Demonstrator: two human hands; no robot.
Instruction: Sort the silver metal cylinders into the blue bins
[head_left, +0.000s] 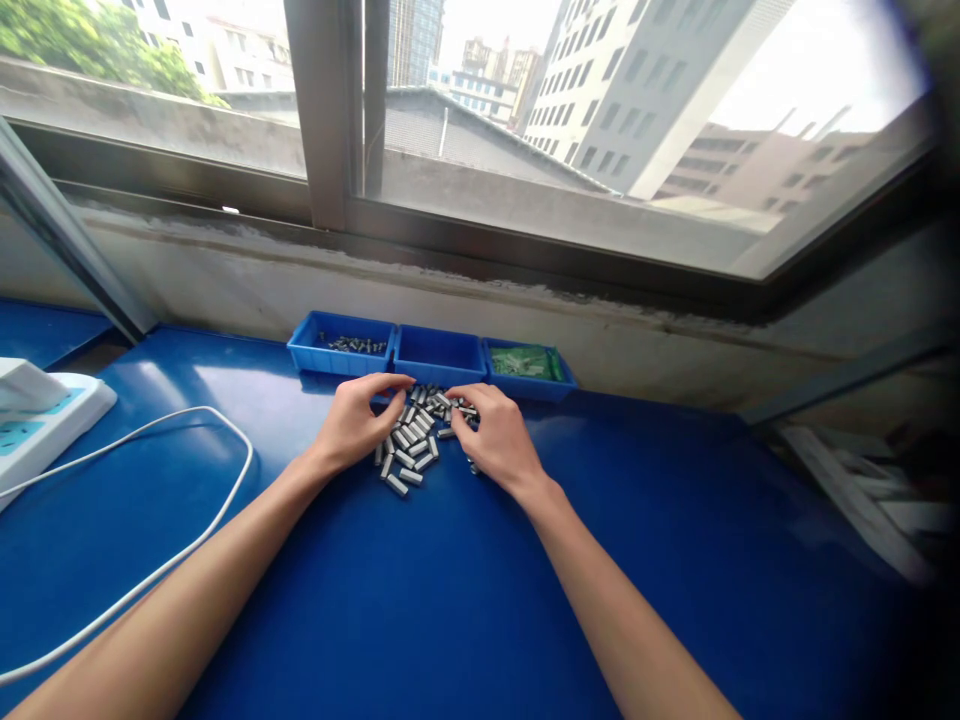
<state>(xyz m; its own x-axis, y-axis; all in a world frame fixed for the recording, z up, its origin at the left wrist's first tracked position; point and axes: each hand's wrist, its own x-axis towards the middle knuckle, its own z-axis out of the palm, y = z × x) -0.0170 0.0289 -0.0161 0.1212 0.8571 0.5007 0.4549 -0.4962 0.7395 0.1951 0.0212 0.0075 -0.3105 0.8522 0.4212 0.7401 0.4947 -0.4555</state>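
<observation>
Three blue bins in a row at the back of the blue table (450, 600), below the window (480, 110). Left bin (337, 360): small dark metal parts (356, 345) scattered over its floor. Middle bin (439, 373): bare blue interior showing. Right bin (536, 386): a green packet (529, 362), lying flat.

One loose heap of short, silvery metal pieces (410, 476), directly on the table in front of the bins, mostly between the two hands; the nearer ones spread singly toward the person, a few beside the right palm.

One left hand (360, 418), at the left edge of the heap: thumb and forefinger curved and apart, tips close to the pieces. One right hand (496, 430), at the right side of the heap: thumb and fingers bent and apart, tips down among the pieces; whether any piece touches both sides cannot be told.

One white power strip (82, 400), at the table's left side, with a white adapter (26, 385) on it. One white cable (250, 452), looped across the table between the strip and the left forearm, running to the left edge of view.
</observation>
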